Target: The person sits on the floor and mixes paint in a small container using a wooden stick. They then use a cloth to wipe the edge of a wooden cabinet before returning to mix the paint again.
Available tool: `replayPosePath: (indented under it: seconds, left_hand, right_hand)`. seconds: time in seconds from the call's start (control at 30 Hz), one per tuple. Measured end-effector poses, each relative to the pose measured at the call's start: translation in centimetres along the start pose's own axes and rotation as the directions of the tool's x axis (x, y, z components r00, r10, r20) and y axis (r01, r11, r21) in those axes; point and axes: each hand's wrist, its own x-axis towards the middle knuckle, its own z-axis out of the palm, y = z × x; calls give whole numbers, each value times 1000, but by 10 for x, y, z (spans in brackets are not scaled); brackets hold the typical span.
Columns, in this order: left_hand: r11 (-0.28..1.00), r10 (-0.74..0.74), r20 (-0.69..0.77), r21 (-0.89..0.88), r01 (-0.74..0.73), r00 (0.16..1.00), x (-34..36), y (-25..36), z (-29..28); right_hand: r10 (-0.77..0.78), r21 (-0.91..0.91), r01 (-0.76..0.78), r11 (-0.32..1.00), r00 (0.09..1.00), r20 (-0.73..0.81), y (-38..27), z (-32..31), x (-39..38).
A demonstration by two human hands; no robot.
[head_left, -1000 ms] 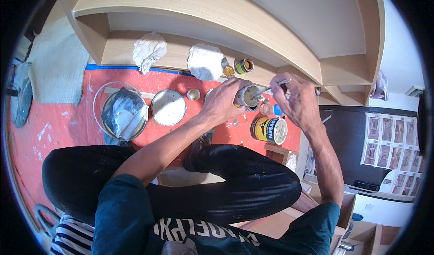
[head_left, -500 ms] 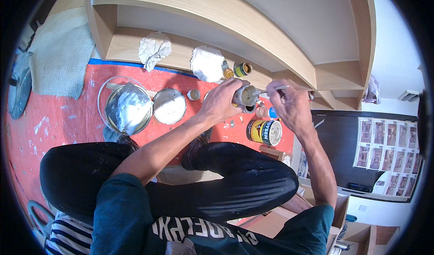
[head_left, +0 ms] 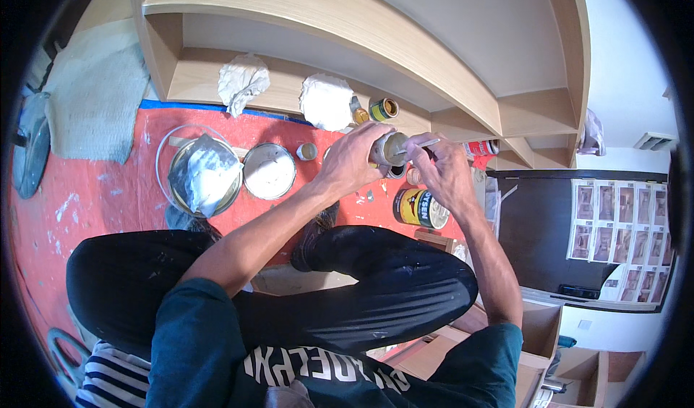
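Observation:
My left hand (head_left: 353,156) is wrapped round a small open can (head_left: 382,150), tilted with its mouth towards my right hand. Between the fingers of my right hand (head_left: 447,175) is a thin pale stick (head_left: 426,145), its lower end at the can's mouth. Whether the stick's tip is a brush or plain, I cannot make out. Just below my hands a larger yellow and black paint can (head_left: 418,207) lies on the red floor covering. Small containers behind and under my hands are partly hidden.
Left of my arm stand a pail (head_left: 173,185) topped with a white-smeared sheet, a round white-filled tub (head_left: 270,171) and a small cup (head_left: 307,152). Crumpled cloths (head_left: 243,84) and an open can (head_left: 384,109) sit along the wooden shelf (head_left: 289,3) ahead.
My right hand has moved left and slightly down, bringing the stick closer into the small can. My left hand still holds the can in nearly the same place.

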Motion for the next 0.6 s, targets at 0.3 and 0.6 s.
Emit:
replayPosePath:
  seconds: [0.3,0.6]
  left_hand:
    - [999,26,2,39,-27,1000,4,-1,-2]
    - [999,-12,15,39,11,1000,4,4,-6]
  right_hand:
    - [-34,-165,21,986,997,-75,3,-3,-3]
    - [27,-207,-29,978,1000,-11,1,0,-3]
